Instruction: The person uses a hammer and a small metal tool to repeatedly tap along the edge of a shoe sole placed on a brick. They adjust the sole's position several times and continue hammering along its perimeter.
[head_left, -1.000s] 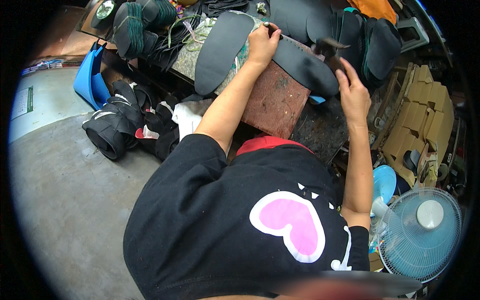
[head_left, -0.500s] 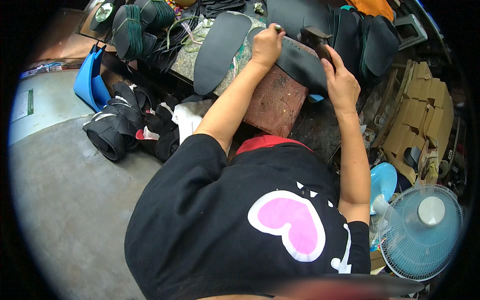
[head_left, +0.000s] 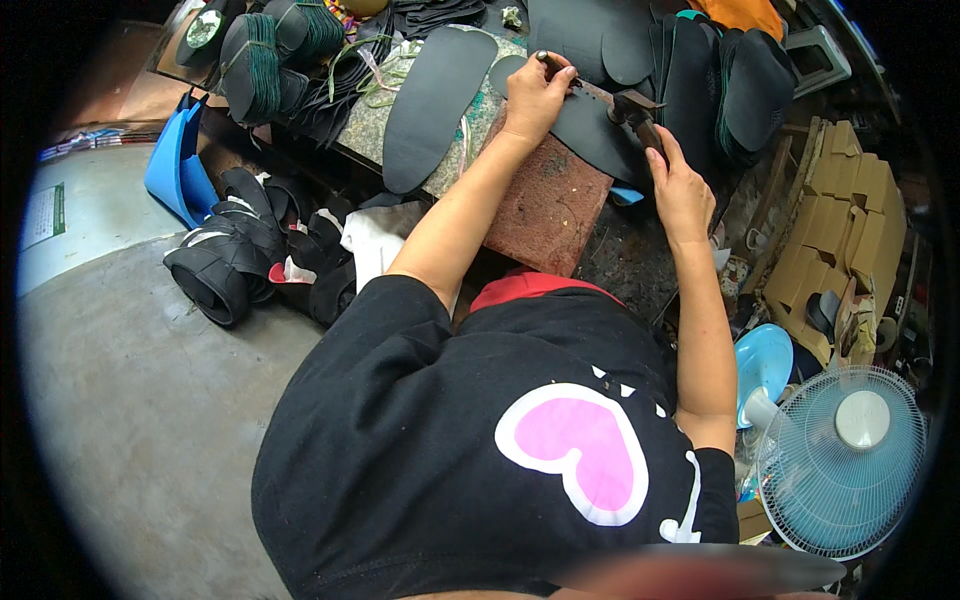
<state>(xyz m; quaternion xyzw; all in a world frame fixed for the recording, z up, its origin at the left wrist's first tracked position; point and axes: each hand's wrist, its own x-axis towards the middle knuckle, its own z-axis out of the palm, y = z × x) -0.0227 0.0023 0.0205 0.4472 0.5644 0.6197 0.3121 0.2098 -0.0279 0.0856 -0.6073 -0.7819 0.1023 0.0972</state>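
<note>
Two tools are in play: we see the left hand (head_left: 538, 102) pinching a dark punch-like tool (head_left: 544, 58) over the black sole (head_left: 594, 130) on the reddish block (head_left: 550, 210), the right hand (head_left: 684, 200) curled round a hammer (head_left: 632, 108) — hole-punching, we judge; the next blow calls for steadiness.

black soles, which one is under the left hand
The sole on the reddish-brown block, beside the hammer; the big sole farther left and tied bundles lie apart from that hand.

Worn on my head, the fisheye looks down, close over my shirt (head_left: 400, 430), toward my left hand (head_left: 534, 98), right hand (head_left: 683, 200) and worktop (head_left: 632, 250).
</note>
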